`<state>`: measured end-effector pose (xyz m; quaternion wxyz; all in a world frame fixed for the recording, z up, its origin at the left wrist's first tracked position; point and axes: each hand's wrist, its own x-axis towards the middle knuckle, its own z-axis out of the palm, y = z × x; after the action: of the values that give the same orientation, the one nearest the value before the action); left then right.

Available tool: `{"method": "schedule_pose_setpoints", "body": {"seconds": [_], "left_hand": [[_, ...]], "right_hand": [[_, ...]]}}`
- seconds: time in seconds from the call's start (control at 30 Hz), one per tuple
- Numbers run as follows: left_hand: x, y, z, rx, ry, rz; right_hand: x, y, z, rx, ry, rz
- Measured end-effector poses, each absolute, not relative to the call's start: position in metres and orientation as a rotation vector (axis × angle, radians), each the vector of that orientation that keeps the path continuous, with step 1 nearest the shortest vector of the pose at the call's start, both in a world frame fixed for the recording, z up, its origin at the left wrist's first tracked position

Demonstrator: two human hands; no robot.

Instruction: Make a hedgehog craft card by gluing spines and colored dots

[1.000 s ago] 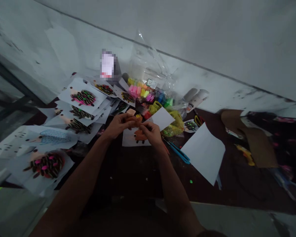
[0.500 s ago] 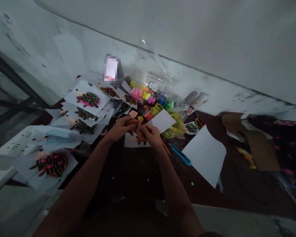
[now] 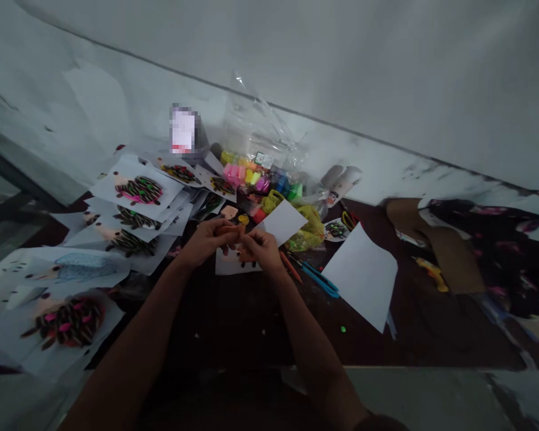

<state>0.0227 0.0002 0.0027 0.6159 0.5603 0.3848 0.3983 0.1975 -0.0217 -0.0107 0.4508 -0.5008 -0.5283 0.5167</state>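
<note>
Over the dark table my left hand (image 3: 206, 240) is closed on a lump of orange modelling clay (image 3: 229, 230). My right hand (image 3: 263, 248) pinches the same clay from the other side, and the fingertips nearly meet. Beneath them lies a white sheet (image 3: 227, 265) bearing a partly hidden orange clay animal body (image 3: 248, 256) with dark feet. Just beyond the fingers sit a small yellow piece (image 3: 243, 219) and a pale peach piece (image 3: 229, 212).
Paper sheets with clay hedgehogs (image 3: 139, 190) are piled at left. Behind stands a clear bag of coloured clay packs (image 3: 263, 176). A yellow plastic bag (image 3: 312, 227), blue-handled tool (image 3: 321, 280), orange tool (image 3: 291, 267) and white paper (image 3: 363, 278) lie right, with cardboard (image 3: 458, 257) farther off.
The orange clay, stretched up between my fingers before, is now lower and pressed between both hands. The camera view has shifted, so the table's things appear farther left.
</note>
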Motion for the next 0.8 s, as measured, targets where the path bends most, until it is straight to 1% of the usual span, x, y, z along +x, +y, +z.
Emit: {"method": "schedule_pose_setpoints", "body": {"seconds": [0.3,0.5,0.7,0.8], "left_hand": [[0.022,-0.0002,0.0009,1.231,0.855,0.877],[0.0186,-0.0005,0.0028,1.231,0.829,0.819],[0.0154,-0.0013,0.0049,1.289,0.821,0.797],[0.0148,-0.0012,0.0051,1.319,0.827,0.783]], "right_hand": [[0.1966,-0.0221,-0.0132,-1.17,-1.276,1.378],[0.2021,-0.0248,-0.0103,-1.162,-1.289,1.512],[0.2008,-0.026,-0.0084,-1.222,-1.269,1.522],[0.1987,-0.0249,-0.0073,-1.24,-1.292,1.458]]}}
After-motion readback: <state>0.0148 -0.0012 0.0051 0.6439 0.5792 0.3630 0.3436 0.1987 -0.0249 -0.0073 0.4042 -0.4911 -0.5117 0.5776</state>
